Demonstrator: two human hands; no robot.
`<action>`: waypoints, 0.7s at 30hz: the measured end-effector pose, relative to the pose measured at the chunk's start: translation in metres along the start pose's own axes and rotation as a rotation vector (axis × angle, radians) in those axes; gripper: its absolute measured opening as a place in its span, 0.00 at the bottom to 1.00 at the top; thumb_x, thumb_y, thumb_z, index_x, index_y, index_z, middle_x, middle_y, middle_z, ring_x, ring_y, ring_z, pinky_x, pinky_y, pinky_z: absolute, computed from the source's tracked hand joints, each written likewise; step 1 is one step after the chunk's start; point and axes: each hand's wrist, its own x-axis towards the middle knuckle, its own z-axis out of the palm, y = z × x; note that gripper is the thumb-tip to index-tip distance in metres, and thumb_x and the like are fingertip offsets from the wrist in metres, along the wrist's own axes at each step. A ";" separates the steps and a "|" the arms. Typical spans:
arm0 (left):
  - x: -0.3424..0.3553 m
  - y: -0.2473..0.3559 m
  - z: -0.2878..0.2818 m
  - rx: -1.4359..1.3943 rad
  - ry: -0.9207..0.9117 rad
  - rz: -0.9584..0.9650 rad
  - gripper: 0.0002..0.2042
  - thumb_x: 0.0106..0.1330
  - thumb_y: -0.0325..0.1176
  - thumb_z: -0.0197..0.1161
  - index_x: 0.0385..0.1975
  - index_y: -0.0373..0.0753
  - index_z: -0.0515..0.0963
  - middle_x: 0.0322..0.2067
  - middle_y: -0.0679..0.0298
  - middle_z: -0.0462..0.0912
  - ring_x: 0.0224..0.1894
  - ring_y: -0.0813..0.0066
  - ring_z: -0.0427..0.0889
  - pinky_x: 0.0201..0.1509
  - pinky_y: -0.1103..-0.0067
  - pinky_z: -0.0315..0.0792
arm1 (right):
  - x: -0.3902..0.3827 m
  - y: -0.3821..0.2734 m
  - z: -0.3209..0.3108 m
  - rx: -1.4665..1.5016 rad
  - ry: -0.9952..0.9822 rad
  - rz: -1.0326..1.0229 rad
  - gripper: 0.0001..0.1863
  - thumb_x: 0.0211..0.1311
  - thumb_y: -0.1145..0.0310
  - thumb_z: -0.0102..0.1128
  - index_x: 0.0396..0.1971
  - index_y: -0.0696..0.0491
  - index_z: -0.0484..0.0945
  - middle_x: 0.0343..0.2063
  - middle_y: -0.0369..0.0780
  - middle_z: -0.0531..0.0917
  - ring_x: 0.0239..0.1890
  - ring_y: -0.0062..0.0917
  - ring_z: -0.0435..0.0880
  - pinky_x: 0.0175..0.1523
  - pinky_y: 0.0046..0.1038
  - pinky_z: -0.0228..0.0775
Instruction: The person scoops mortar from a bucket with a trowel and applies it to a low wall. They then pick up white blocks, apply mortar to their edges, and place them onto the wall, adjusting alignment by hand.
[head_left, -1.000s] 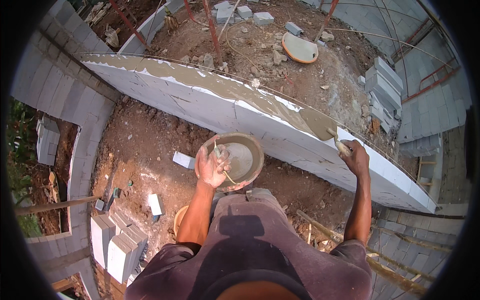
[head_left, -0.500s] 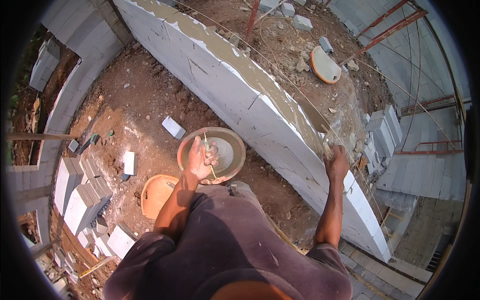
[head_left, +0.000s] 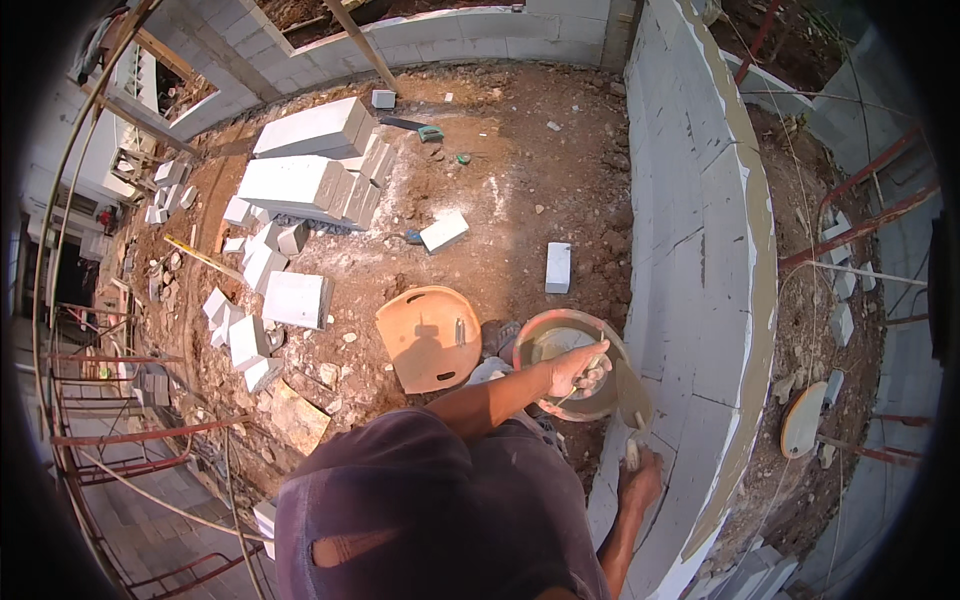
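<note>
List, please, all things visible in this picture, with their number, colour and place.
Bucket: one, brownish, right of centre
Trowel: one, grey-brown, at bucket's right
Near wall: one, whitish, right of bucket
Mortar: one strip, grey-brown, atop near wall
Farther walls: several, grey, around
Orange tray: one, orange, left of bucket
Blocks: many, whitish, mostly left
Green-handled tool: one, dark and green, upper middle
Yellow strip: one, yellow, left
Pale tray: one, whitish, beyond near wall
Red poles: several, red, both sides
Shirt: one, dark purple, bottom middle
Left hand: one, over bucket
Right hand: one, holding trowel
</note>
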 end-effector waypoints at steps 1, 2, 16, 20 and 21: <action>0.001 0.008 -0.008 0.009 0.023 0.007 0.28 0.66 0.67 0.57 0.37 0.44 0.74 0.19 0.76 0.64 0.18 0.81 0.58 0.30 0.76 0.61 | 0.023 -0.009 0.033 0.014 -0.032 -0.064 0.27 0.49 0.72 0.74 0.53 0.51 0.79 0.46 0.44 0.80 0.47 0.45 0.82 0.50 0.42 0.76; 0.001 0.016 -0.019 0.011 0.052 0.013 0.27 0.66 0.67 0.58 0.37 0.44 0.74 0.19 0.76 0.63 0.19 0.81 0.57 0.30 0.76 0.61 | 0.042 -0.017 0.060 0.026 -0.072 -0.128 0.29 0.49 0.72 0.74 0.54 0.52 0.79 0.48 0.45 0.79 0.47 0.46 0.82 0.51 0.42 0.76; 0.096 0.087 -0.240 0.146 0.627 -0.024 0.41 0.59 0.66 0.66 0.56 0.29 0.72 0.31 0.63 0.72 0.30 0.71 0.73 0.43 0.68 0.74 | 0.069 0.031 0.133 0.172 -0.616 0.160 0.28 0.59 0.69 0.68 0.60 0.61 0.75 0.44 0.52 0.85 0.47 0.36 0.85 0.53 0.35 0.76; 0.117 0.109 -0.310 0.289 0.833 -0.075 0.49 0.56 0.63 0.70 0.66 0.25 0.65 0.56 0.45 0.77 0.55 0.57 0.81 0.58 0.64 0.74 | 0.037 0.074 0.147 0.264 -0.759 0.542 0.26 0.60 0.71 0.67 0.58 0.64 0.75 0.36 0.45 0.87 0.37 0.26 0.84 0.44 0.27 0.76; 0.124 0.105 -0.340 0.349 0.873 -0.049 0.50 0.56 0.63 0.70 0.67 0.25 0.63 0.60 0.43 0.75 0.59 0.56 0.79 0.59 0.64 0.73 | 0.034 0.062 0.146 0.263 -0.775 0.660 0.27 0.60 0.72 0.67 0.59 0.64 0.74 0.33 0.42 0.86 0.33 0.23 0.83 0.40 0.25 0.74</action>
